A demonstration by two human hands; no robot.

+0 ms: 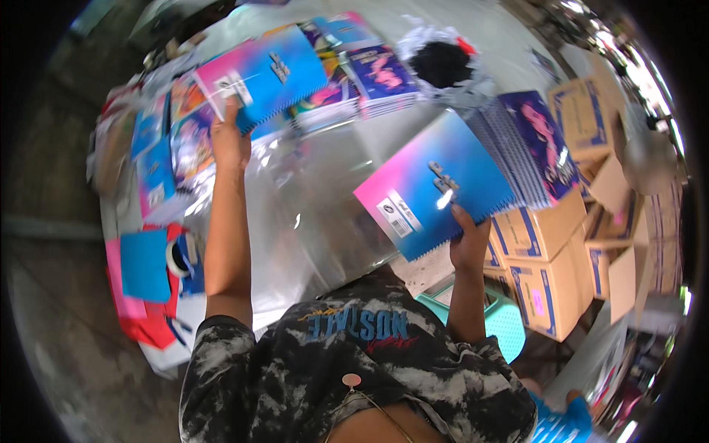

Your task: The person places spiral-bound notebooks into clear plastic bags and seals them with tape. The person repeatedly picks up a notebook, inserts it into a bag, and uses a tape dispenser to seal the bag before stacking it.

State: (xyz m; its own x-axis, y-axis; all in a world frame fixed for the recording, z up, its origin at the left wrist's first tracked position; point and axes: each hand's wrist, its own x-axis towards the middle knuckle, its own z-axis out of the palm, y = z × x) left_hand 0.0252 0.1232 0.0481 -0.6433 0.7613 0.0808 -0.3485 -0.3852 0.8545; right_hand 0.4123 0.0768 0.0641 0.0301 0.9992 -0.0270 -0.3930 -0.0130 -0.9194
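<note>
My left hand grips the near left edge of a pink-and-blue spiral notebook, held over other notebooks at the far side of the table. My right hand holds a second pink-and-blue spiral notebook by its wire-bound lower edge, thumb on the cover. Just beyond the second notebook, a fanned stack of dark purple spiral notebooks lies at the right. Another purple-covered stack sits at the far middle. More colourful notebooks lie by my left wrist.
Clear plastic sheeting covers the table's middle. A white plastic bag with black contents stands at the back. At left are a blue sheet and a tape roll. Cardboard boxes and a turquoise plastic stool are at right.
</note>
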